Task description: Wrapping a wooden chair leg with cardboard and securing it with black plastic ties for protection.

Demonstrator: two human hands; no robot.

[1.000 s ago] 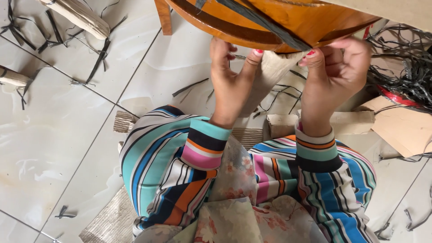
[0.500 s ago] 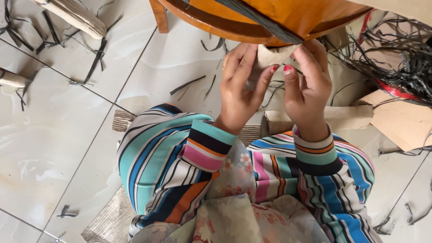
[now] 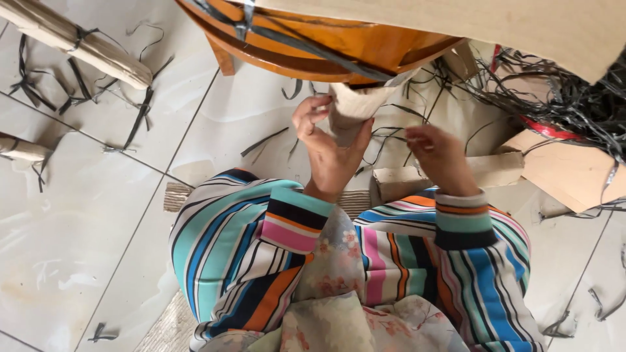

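Head view showed the left hand wrapped around a cardboard-wrapped leg just under the far orange wooden seat, the right hand loosely curled near it holding nothing visible, so the wrapping looked unfinished, with black strap scraps heaped at the right.

Glossy pale floor tiles with thin dark grout lines fill the left side, reflecting soft daylight. An orange varnished wooden chair stands at the top, and black strap offcuts lie tangled at the right beside cardboard scraps.
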